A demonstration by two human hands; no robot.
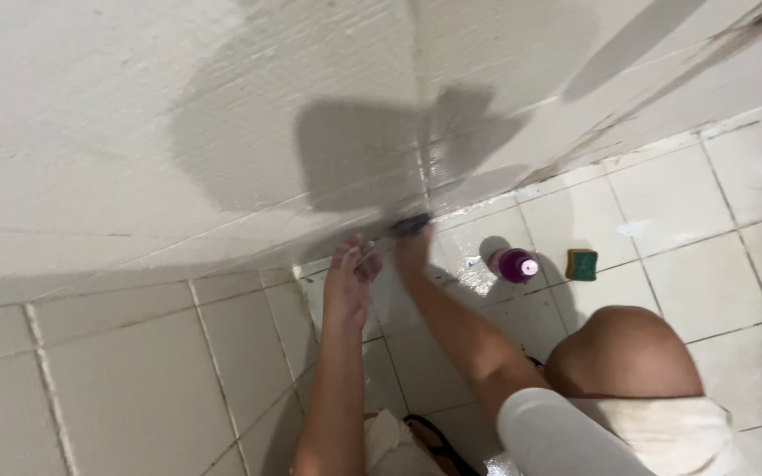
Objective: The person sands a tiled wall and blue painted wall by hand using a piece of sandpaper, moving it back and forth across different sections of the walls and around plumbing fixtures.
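I look down at a corner where a white wall [134, 115] meets a white tiled floor [681, 229]. My right hand [412, 249] grips a dark brush [410, 225] pressed against the wet base of the wall. My left hand [350, 275] rests beside it with fingers spread, flat on the lower wall tiles and holding nothing. My bent right knee [623, 348] shows at the lower right.
A purple bottle [512, 264] stands on the floor just right of my right hand. A green and yellow sponge [582, 264] lies further right. The tiles near the corner are wet and shiny. A dark sandal [438, 445] shows at the bottom.
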